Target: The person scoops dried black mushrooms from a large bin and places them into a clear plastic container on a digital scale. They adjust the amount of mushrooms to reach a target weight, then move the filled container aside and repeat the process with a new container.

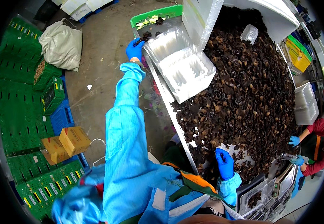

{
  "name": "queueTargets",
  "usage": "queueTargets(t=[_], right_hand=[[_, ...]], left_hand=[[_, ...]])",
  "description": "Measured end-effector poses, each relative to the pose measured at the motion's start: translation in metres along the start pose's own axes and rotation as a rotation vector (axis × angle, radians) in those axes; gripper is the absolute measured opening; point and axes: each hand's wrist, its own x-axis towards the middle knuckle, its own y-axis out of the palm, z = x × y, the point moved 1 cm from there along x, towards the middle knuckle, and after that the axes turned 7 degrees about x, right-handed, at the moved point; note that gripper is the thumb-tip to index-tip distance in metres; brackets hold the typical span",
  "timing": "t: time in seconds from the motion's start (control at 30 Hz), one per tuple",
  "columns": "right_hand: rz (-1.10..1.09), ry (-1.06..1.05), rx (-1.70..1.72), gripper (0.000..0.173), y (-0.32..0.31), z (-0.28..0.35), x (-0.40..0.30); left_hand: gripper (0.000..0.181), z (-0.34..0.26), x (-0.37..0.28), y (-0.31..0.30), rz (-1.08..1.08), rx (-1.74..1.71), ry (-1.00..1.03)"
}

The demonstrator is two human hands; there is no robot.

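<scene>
My left hand point(134, 49), in a blue glove, is stretched out to the table's far left corner. Its fingers are around dark wood ear mushroom pieces point(138, 42). More dark pieces point(147, 35) lie beside it, by a green crate point(157, 18). My right hand point(224, 164), also gloved, hovers over the near edge of a wide heap of wood ear mushrooms point(243, 95). Its fingers are drawn together, and nothing shows between them. Below and right of it, a clear plastic tray point(253, 199) with some mushrooms sits among other trays.
Stacked clear plastic trays point(188, 68) stand on the table's left edge. A white foam panel point(199, 22) rises behind them. Across the heap, a co-worker's gloved hands point(295, 151) are near another tray. Green crates point(21, 112), cartons point(73, 140) and a white sack point(61, 44) occupy the left.
</scene>
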Motion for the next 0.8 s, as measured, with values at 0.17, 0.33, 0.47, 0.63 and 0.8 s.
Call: queueTargets(t=[0.17,0.33,0.47,0.63,0.8], right_hand=[[-0.011,0.013,0.004,0.024,0.004,0.005,0.008],[-0.021,-0.009,0.010,0.024,0.011,0.006,0.006],[-0.111,-0.081,-0.047,0.027,0.016,0.009,-0.011],[-0.180,-0.060,-0.064,0.027,0.018,0.006,-0.039],[-0.284,0.127,-0.180,0.027,-0.005,-0.054,-0.126]], left_hand=[[0.032,-0.007,0.009,0.009,0.052,-0.188,-0.123],[0.037,-0.016,0.003,0.000,0.196,-0.690,-0.114],[0.022,-0.104,-0.049,-0.021,0.212,-0.074,0.389],[0.037,-0.160,-0.191,-0.054,0.457,-0.507,0.064],[0.045,-0.173,-0.318,-0.018,0.699,-0.371,-0.046]])
